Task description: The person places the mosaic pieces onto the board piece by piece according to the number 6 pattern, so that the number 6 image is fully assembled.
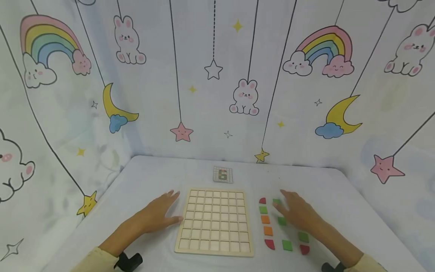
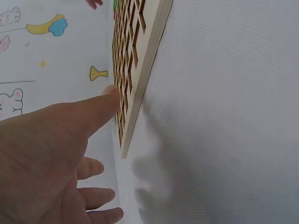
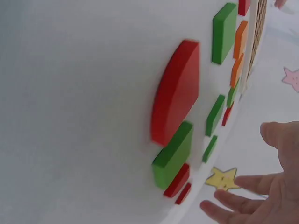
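Observation:
A wooden grid board [image 1: 214, 253] with rows of square recesses lies flat on the white table. My left hand [image 1: 158, 213] is beside its left side, fingers spread and thumb tip right at the edge; the left wrist view shows the thumb [image 2: 88, 112] overlapping the board's side. My right hand [image 1: 300, 212] hovers over flat coloured pieces right of the board, holding nothing, fingers loosely extended. Among them are orange squares [image 1: 268, 231], green squares [image 1: 287, 245] and red quarter-rounds [image 1: 269, 244]. The right hand hides some pieces in the head view; the right wrist view shows another red quarter-round [image 3: 177, 93].
Behind the board lies a small card [image 1: 222, 175] with a grid and a coloured block pattern. A white cloth [image 1: 210, 113] printed with rabbits, rainbows, moons and stars hangs around the table. Dark wrist cameras [image 1: 129, 261] sit on both wrists.

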Demonstrator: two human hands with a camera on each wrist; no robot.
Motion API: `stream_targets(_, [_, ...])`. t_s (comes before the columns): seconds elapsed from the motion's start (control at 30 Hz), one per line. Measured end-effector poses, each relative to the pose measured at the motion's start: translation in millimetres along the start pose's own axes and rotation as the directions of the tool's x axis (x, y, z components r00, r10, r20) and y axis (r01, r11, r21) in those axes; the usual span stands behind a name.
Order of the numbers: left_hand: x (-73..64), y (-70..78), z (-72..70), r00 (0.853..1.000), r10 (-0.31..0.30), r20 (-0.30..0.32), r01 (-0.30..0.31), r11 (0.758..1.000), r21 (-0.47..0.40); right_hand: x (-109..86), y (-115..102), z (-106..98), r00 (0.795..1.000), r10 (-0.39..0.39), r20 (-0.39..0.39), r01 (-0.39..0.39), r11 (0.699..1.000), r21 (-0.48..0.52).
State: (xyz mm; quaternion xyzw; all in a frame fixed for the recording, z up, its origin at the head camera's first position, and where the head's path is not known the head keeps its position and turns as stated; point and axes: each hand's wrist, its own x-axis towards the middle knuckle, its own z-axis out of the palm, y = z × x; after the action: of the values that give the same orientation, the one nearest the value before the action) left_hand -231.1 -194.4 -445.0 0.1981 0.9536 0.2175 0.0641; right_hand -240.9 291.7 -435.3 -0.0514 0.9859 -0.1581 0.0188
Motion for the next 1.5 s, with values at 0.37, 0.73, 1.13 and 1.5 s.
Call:
stream_targets(0.37, [0.6, 0.6, -0.9, 0.998, 0.007, 0.064, -0.005, 0.999, -0.037, 9.4, 35.4, -1.2, 0.996, -0.028, -0.079, 0.030, 0.999, 0.017])
stream_targets(0.73, [-0.1, 4.5, -0.2, 0.995, 0.028, 0.100, -0.026, 0.999, -0.022, 10.8, 49.3, -9.7, 0.998, -0.041, -0.045, 0.045, 0.995, 0.085])
stream_targets(1.13, [-1.8, 2.9, 3.6, 0.993, 0.045, 0.107, -0.041, 0.998, -0.040, 11.2, 55.3, -12.5, 1.000, 0.003, -0.002, -0.002, 0.988, 0.155])
stream_targets(1.5, [-2.1, 2.3, 6.6, 0.995, 0.029, 0.099, -0.025, 0.999, -0.036, 16.8, 60.0, -8.9, 1.000, -0.002, -0.005, 0.003, 0.990, 0.144])
